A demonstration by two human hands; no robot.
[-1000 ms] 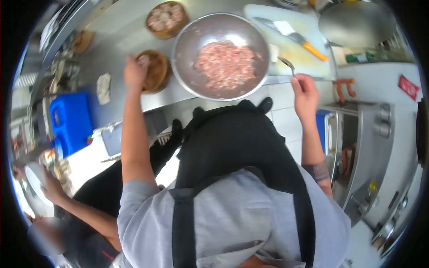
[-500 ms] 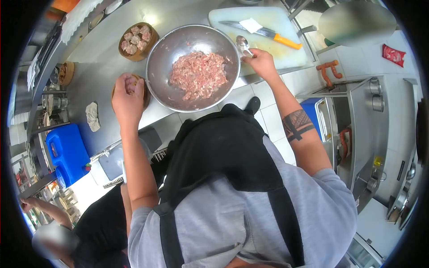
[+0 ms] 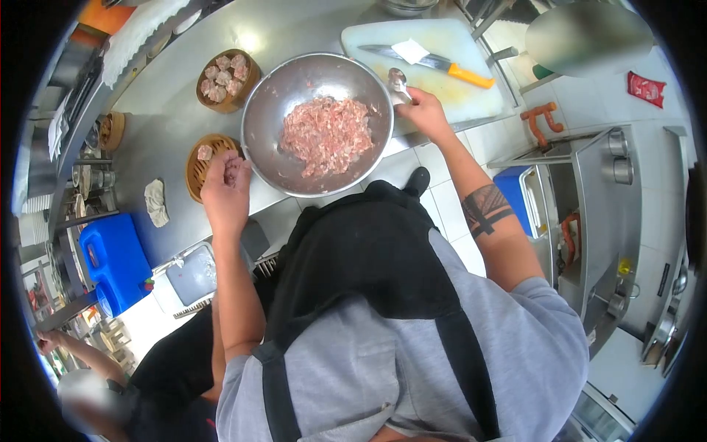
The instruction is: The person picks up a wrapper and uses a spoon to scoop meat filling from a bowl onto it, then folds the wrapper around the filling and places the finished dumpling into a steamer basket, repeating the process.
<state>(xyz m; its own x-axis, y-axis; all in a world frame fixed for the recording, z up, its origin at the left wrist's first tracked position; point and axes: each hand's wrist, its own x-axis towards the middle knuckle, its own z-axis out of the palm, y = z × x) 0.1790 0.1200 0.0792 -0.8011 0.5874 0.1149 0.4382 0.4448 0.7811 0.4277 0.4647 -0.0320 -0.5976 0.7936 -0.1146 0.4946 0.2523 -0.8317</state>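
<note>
A metal spoon (image 3: 398, 79) is gripped by its handle in my right hand (image 3: 423, 112), just past the right rim of a large steel bowl (image 3: 318, 188). Minced meat (image 3: 328, 132) lies heaped in the bowl. My left hand (image 3: 227, 193) hangs between the bowl's left rim and a round bamboo steamer (image 3: 196, 171), overlapping the steamer's near side. Its fingers are loosely curled and apart, with pinkish residue on them. One small meat dumpling (image 3: 205, 152) sits on the steamer's slats. Behind it, a second bamboo steamer (image 3: 247, 87) holds several dumplings (image 3: 224, 75).
A white cutting board (image 3: 471, 99) at the right carries a knife with a yellow handle (image 3: 471, 76) and a small white paper (image 3: 409, 51). A crumpled cloth (image 3: 155, 202) lies on the steel counter (image 3: 158, 121). Another person (image 3: 166, 368) stands at the lower left, near a blue container (image 3: 118, 254).
My left hand has moved right and slightly nearer to me, uncovering the near steamer and the dumpling in it. My right hand still holds the spoon by the bowl's rim.
</note>
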